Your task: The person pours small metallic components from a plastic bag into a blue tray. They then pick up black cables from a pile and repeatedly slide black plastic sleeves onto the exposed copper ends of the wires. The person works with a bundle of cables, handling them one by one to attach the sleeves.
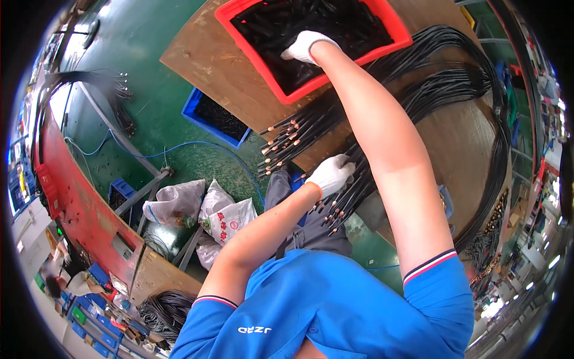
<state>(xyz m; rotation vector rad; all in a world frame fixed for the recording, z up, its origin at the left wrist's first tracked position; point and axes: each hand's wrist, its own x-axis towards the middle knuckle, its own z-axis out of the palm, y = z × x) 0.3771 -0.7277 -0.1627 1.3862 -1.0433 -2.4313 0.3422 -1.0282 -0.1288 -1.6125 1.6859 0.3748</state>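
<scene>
Both my hands wear white gloves. My right hand (309,46) reaches into a red bin (288,97) full of short black tubular pieces (353,30). Its fingers point down among the pieces and are mostly hidden, so their grip cannot be made out. My left hand (332,173) is closed on a black cable at the near bundle of black cables (365,173), beside the table's edge. Many cable ends there show bare copper-coloured tips. A second group of cable ends (293,134) lies just beyond, between my left hand and the red bin.
The cables curve across the wooden table (203,54) to the right. A blue bin (215,119) of black pieces stands on the green floor at left. Filled white sacks (230,218) sit by a metal frame. A red-topped table (89,203) stands farther left.
</scene>
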